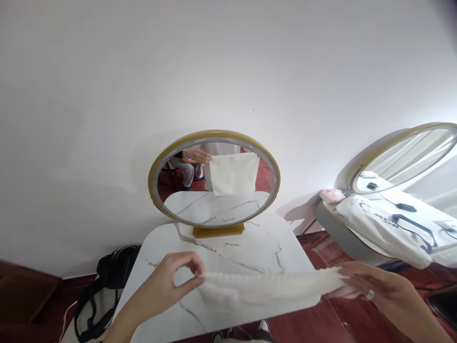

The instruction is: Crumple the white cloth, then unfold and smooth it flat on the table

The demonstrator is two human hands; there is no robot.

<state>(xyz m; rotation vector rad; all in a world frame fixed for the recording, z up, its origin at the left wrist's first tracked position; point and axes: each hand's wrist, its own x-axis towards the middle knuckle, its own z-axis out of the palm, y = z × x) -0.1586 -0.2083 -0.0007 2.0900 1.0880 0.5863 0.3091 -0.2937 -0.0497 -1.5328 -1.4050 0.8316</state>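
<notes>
A thin white cloth (260, 290) with a scalloped upper edge is stretched between my two hands above the marble-patterned table. My left hand (171, 276) pinches its left corner between thumb and fingertips. At the other end my right hand (378, 290), wearing a ring, grips the right corner and is slightly blurred. Behind the cloth, a round mirror (214, 132) with a gold frame stands on a gold base (218, 231). Its glass reflects the cloth and a hand holding it.
The marble-patterned table (157, 243) stands against a white wall (214, 62). On the right, a second table holds another gold-framed mirror (360, 171), a white printed bag (378, 228) and a pink-white packet (332, 195). A black bag (114, 269) lies at lower left.
</notes>
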